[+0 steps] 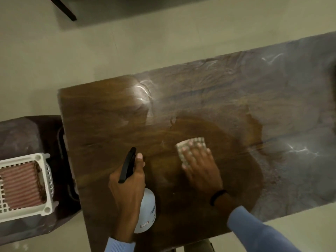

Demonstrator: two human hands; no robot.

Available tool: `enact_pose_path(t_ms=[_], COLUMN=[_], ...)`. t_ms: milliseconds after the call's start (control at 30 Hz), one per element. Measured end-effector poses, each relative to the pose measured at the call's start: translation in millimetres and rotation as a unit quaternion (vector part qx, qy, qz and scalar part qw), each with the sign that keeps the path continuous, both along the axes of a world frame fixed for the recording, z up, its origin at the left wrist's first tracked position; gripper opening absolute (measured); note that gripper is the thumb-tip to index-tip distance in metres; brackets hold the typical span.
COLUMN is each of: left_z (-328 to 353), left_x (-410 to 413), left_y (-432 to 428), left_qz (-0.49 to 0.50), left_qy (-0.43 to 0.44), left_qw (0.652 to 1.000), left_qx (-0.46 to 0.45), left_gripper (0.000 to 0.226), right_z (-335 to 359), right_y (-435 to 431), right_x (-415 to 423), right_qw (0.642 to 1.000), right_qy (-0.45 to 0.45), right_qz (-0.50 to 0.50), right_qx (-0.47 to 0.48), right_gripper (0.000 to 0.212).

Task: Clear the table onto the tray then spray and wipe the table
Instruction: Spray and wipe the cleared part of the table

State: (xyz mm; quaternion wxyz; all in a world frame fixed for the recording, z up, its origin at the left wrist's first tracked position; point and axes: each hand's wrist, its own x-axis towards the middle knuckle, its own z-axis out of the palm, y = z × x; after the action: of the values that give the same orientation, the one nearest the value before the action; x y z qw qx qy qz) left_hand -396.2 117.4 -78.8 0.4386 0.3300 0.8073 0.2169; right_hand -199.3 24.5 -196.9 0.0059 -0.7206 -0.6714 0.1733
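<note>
Presently the right hand (199, 170) lies flat, fingers spread, pressing one checked cloth (190, 148) onto the bench (101, 113) just ahead of its fingertips. The left hand (127, 186) is clamped around one spray bottle (147, 215), its black trigger head (128, 164) beside the thumb. Risks, as judged: the cloth could slide out from under the fingers on the wet film; the far right stretch, well beyond the right hand, could be left hazy and streaked; an accidental squeeze would re-wet wiped wood. Left of the left hand sits one white basket (43, 180), off the bench. Count: two hands, one cloth, one bottle, one basket.
</note>
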Motion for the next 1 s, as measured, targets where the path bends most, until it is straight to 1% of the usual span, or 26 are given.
enact_pose_path(t_ms=[100,133,200,233,267,300,367,400,467,533,600,633,700,733,800,867,933,1000], left_z=[-3.4,-4.6,-6.5,-7.5,-7.2,-6.8,-5.9,-5.9,-5.1,-5.9,-7.7,-10.3,-14.4,-16.1,-15.9,-12.8,-7.7,-4.3], left_x=[-8.4,-10.6,-14.3,-15.2,-15.4,-15.3,-15.9,-16.6,-19.1,-22.9,-24.3,-24.2,-21.2,-19.3,-15.7,-15.2,-17.1,-21.7], left_y=[10.5,13.5,18.7,20.6,22.6,24.0,27.9,29.8,32.5,33.6,34.3,33.3,30.3,28.5,25.0,20.8,20.0,19.2], left_qz=[-0.016,-0.021,-0.014,-0.012,-0.020,-0.021,-0.007,-0.003,0.001,0.008,0.019,0.022,0.030,0.034,0.030,0.017,0.003,0.002], left_qy=[0.011,0.013,0.005,0.005,0.008,0.011,0.018,0.021,0.025,0.019,0.013,0.013,0.013,0.009,0.000,-0.002,0.001,0.007], left_qw=[1.000,1.000,1.000,1.000,1.000,1.000,1.000,1.000,1.000,1.000,1.000,1.000,0.999,0.999,0.999,1.000,1.000,1.000], left_qx=[0.005,0.006,0.010,0.008,0.000,-0.006,-0.003,-0.002,-0.005,-0.001,0.012,0.015,0.022,0.027,0.020,0.004,0.004,-0.005], left_gripper=[0.030,0.030,0.029,0.029,0.029,0.030,0.030,0.030,0.029,0.027,0.028,0.027,0.024,0.024,0.024,0.027,0.028,0.030], right_z=[-4.4,-5.5,-10.3,-12.7,-12.7,-12.5,-8.4,-7.1,-5.3,-4.9,-7.4,-9.1,-7.3,-9.2,-12.2,-10.3,-6.2,-1.0], right_y=[65.3,99.7,166.4,190.2,204.0,207.2,183.0,161.9,126.9,120.4,149.4,174.7,230.4,254.6,286.0,286.5,253.7,201.5], right_x=[40.2,42.6,28.1,10.8,-11.2,-34.3,-71.2,-75.6,-58.9,-19.7,19.9,32.3,29.3,16.2,-24.8,-68.1,-92.9,-91.0], right_qw=[0.984,0.977,0.972,0.975,0.983,0.992,0.999,0.998,0.996,0.999,0.997,0.991,0.978,0.977,0.987,0.997,0.998,0.990], right_qy=[-0.029,-0.030,-0.027,-0.021,-0.011,-0.006,0.014,0.021,0.025,0.008,-0.025,-0.036,-0.045,-0.040,-0.026,-0.018,-0.003,0.020], right_qz=[-0.175,-0.213,-0.231,-0.215,-0.178,-0.118,0.007,0.046,0.069,0.022,-0.076,-0.131,-0.199,-0.205,-0.152,-0.053,0.050,0.136], right_qx=[0.001,0.013,0.039,0.047,0.048,0.051,0.034,0.029,0.040,0.030,0.013,0.019,0.040,0.045,0.047,0.052,0.045,0.038], right_gripper=[0.058,0.059,0.061,0.062,0.062,0.062,0.062,0.061,0.059,0.059,0.060,0.060,0.062,0.063,0.062,0.062,0.063,0.062])
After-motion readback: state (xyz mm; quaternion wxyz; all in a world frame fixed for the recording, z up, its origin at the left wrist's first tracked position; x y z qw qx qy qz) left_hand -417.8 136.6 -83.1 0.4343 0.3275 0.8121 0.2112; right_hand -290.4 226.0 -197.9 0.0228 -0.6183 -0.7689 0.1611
